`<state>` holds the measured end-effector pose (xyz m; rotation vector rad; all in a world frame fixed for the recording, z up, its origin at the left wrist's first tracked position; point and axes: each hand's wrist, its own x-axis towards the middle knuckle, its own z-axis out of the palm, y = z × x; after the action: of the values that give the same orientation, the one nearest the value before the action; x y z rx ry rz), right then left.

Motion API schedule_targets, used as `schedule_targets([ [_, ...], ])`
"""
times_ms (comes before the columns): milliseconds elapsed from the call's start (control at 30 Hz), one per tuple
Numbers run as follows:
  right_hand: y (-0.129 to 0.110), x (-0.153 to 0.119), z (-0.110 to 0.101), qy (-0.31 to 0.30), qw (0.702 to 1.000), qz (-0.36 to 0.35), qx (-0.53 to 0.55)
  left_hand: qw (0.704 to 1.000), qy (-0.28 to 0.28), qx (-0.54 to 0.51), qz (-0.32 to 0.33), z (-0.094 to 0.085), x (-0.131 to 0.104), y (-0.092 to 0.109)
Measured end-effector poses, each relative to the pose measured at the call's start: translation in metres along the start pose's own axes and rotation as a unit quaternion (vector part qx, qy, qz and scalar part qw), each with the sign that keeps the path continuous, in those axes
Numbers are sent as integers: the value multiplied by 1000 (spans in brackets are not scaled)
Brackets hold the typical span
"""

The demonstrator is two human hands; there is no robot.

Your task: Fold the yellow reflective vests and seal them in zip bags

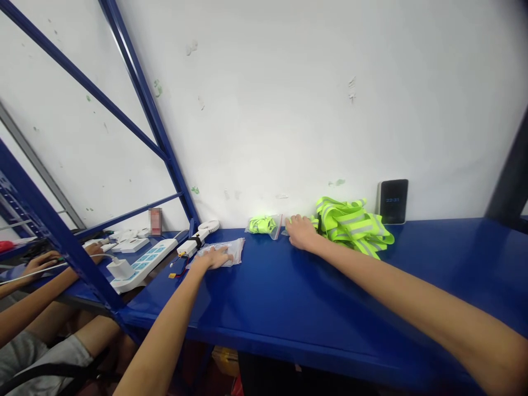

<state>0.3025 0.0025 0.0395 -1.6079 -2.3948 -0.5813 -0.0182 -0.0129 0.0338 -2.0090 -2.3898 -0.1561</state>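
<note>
My left hand (215,257) rests with its fingers spread on a clear plastic bag (236,250) at the left of the blue table. Farther right, my right hand (300,232) reaches to a small yellow-green bundle beside the wall; its fingertips are turned away, so their grip is unclear. Between the hands, near the wall, lies a clear zip bag with a folded yellow-green strap (262,224) inside. A loose heap of yellow-green reflective straps (350,223) lies just right of my right hand.
A phone-like device (393,202) leans against the wall. Left stand a small white fan (208,226), a battery pack (180,266), a power strip (144,267) and a blue rack post (61,236). Another person's arms are beyond the post.
</note>
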Motion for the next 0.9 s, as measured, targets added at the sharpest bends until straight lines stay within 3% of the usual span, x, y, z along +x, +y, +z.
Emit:
schedule_targets([
  [100, -11, 18, 9, -4, 1000, -7, 12, 1000, 0, -8, -7, -12, 7, 8],
  [300, -27, 40, 27, -9, 997, -56, 59, 989, 138, -46, 13, -23, 2, 37],
  [400, -35, 36, 27, 8, 992, -70, 101, 974, 180, -103, 86, -14, -3, 64],
  [500, -37, 24, 21, 40, 986, -61, 151, 930, 224, -228, 181, 5, -3, 92],
  [567, -33, 12, 15, 61, 980, -50, 184, 911, 233, -276, 199, 18, -3, 108],
  [667, -23, -11, 7, 87, 967, -38, 238, 908, 233, -292, 187, 29, -7, 124],
  [767, -14, -38, 0, 141, 904, -41, 402, 899, 271, -280, 200, 25, -18, 136],
  [900, -9, -74, -6, 171, 757, 30, 630, 845, 309, -318, 300, 10, -41, 156],
])
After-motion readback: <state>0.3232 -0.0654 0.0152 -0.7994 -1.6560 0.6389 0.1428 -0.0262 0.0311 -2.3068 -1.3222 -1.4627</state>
